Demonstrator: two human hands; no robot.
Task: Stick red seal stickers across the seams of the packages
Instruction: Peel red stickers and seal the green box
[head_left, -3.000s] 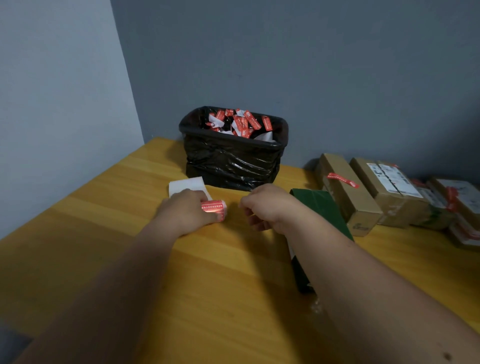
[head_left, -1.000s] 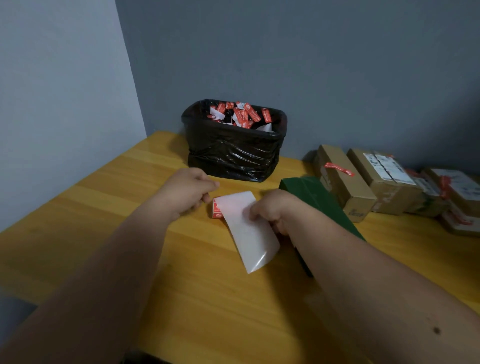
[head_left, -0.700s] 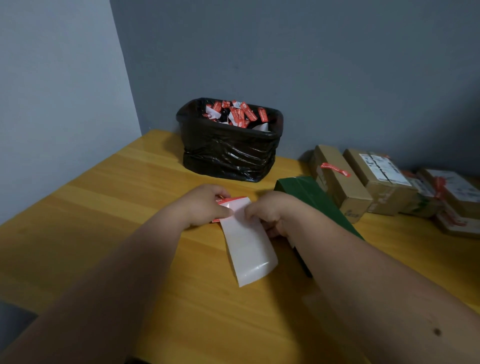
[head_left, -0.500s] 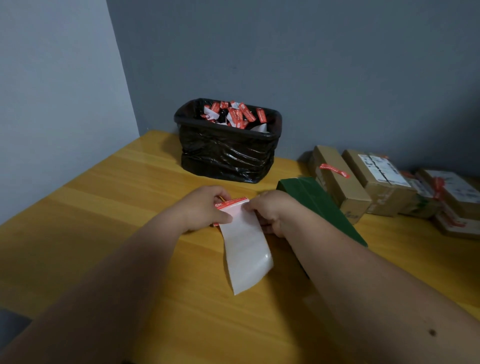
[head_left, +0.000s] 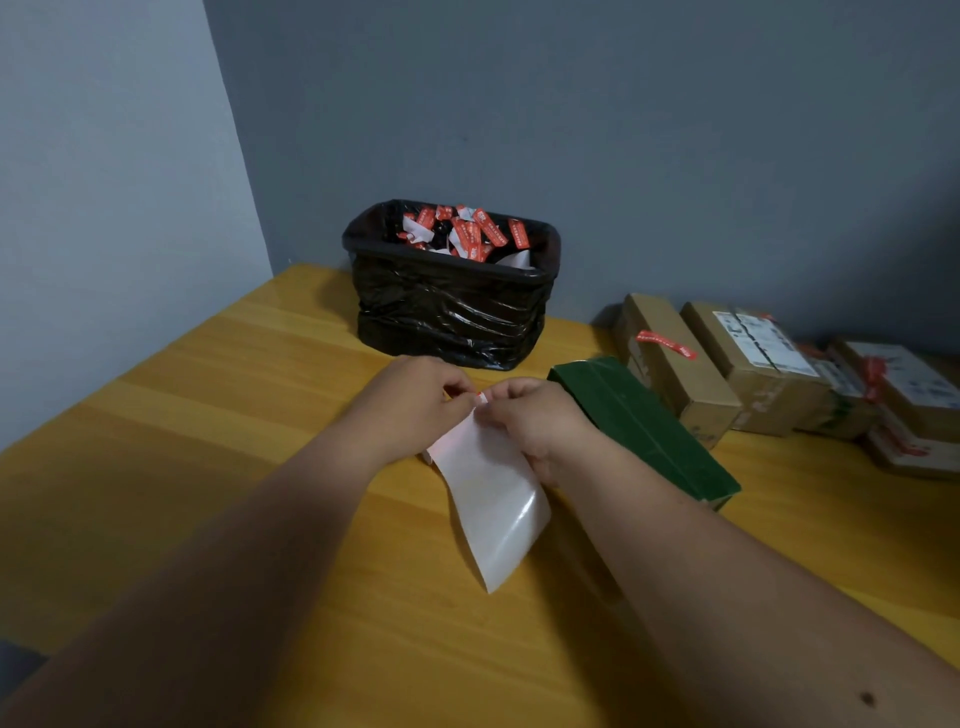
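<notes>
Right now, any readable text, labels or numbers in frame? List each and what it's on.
None can be read.
Red seal stickers in the bin: white print, too small.
Red sticker on the brown box: print blurred.
White shipping labels on the taped box and right box: blurred.
Brown box's end face: faint mark, unreadable.

We list a wooden table (head_left: 156, 441) with a yellow-orange top, set in a corner between a pale wall (head_left: 104, 182) and a darker grey-blue wall (head_left: 623, 130). At the table's far edge, against the darker wall, we record a bin (head_left: 447, 312) lined with a black plastic bag.
</notes>
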